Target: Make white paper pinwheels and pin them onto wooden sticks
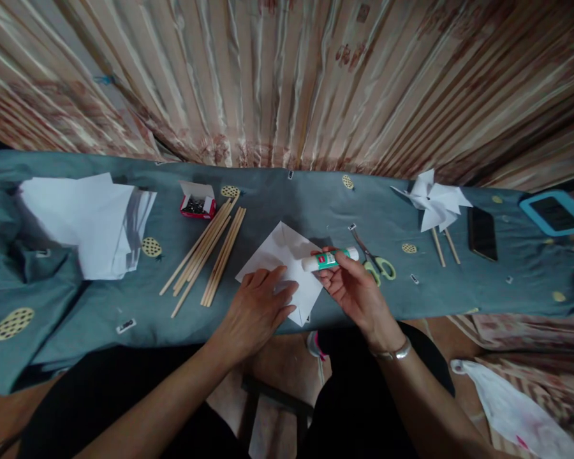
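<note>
Glue stick (330, 259) is grasped in the right hand (356, 293), pinched between thumb and curled fingers and held crosswise at the right side of the white sheet (287, 252); whether the sheet is touched by its tip cannot be told. The left hand (258, 306) is opened, its fingers loosely parted and laid on the near left part of the sheet, with nothing gripped. The sheet itself is set cornerwise on the grey-green cloth (316, 197), and faint creases are shown near its far and near corners. Just right of the sheet, green-handled scissors (372, 258) are laid, partly hidden by the right hand. Left of the sheet, wooden sticks (198, 258) are lined up in two loose groups, and beyond these a small red-and-white box (198, 207) is left open with dark pieces inside. Farther left of the sheet, white papers (86, 223) are stacked. Well right of the sheet, white pinwheel blades (433, 199) are seen above two sticks, with a dark phone (483, 233) placed beside them.
</note>
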`<state>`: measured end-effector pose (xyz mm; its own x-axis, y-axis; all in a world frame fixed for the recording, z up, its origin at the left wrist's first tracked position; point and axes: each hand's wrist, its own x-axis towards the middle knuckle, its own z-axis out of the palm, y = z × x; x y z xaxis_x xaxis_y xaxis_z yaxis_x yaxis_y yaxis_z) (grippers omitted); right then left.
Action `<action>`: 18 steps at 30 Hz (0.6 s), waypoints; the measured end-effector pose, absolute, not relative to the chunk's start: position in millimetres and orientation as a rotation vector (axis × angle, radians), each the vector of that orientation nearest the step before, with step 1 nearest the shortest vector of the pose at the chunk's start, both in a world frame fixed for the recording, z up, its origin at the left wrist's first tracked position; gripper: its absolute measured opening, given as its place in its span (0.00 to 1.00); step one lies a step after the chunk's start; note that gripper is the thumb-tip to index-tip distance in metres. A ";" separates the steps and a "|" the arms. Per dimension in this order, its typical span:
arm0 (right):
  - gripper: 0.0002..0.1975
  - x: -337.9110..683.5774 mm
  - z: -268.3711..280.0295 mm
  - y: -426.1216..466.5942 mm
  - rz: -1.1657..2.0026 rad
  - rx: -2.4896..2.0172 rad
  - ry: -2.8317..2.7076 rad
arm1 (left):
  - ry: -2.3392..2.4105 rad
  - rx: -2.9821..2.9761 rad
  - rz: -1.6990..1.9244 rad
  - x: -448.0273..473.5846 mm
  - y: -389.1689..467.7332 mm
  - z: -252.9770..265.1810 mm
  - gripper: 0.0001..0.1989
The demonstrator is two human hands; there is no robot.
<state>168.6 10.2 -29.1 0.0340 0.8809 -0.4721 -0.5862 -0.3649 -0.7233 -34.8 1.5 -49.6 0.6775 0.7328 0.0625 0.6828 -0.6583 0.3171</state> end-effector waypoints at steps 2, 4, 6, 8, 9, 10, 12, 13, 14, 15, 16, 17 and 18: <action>0.14 171.0 -31.2 11.4 1.687 -1.082 -0.301 | 1.138 2.628 0.265 -34.5 2.6 -50.4 0.16; 0.14 172.5 -33.7 11.7 1.716 -1.062 -0.288 | 1.138 2.633 0.284 -34.6 3.3 -50.7 0.16; 0.14 172.8 -35.9 11.5 1.717 -1.048 -0.290 | 1.138 2.629 0.294 -34.5 3.5 -50.1 0.16; 0.13 172.0 -37.2 11.3 1.719 -1.036 -0.274 | 1.136 2.621 0.293 -34.2 3.3 -48.6 0.15; 0.12 171.4 -37.5 11.3 1.717 -1.036 -0.270 | 1.139 2.618 0.289 -34.0 3.2 -47.8 0.15; 0.11 170.7 -37.6 11.5 1.710 -1.045 -0.279 | 1.141 2.617 0.285 -33.8 3.2 -47.1 0.15; 0.09 169.0 -37.3 11.8 1.672 -1.097 -0.347 | 1.145 2.618 0.276 -33.5 3.5 -46.3 0.15; 0.08 168.1 -37.1 11.8 1.633 -1.134 -0.402 | 1.147 2.618 0.270 -33.6 3.8 -46.3 0.15; 0.08 167.2 -36.8 11.6 1.582 -1.175 -0.464 | 1.148 2.618 0.267 -33.7 4.1 -46.5 0.16; 0.08 166.2 -36.6 11.1 1.521 -1.214 -0.529 | 1.148 2.617 0.267 -33.9 4.5 -47.0 0.15; 0.07 165.4 -36.3 10.4 1.453 -1.249 -0.594 | 1.147 2.616 0.267 -34.1 4.8 -47.5 0.15; 0.07 164.6 -36.0 9.4 1.388 -1.283 -0.665 | 1.147 2.616 0.270 -34.4 5.1 -48.0 0.15; 0.07 163.8 -35.5 8.2 1.328 -1.315 -0.741 | 1.148 2.616 0.273 -34.6 5.3 -48.5 0.15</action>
<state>163.8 8.2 -35.5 0.1843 0.9414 -0.2825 -0.2544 -0.2319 -0.9389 -34.6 5.3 -48.5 0.6681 0.7414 0.0626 0.6904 -0.6491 0.3195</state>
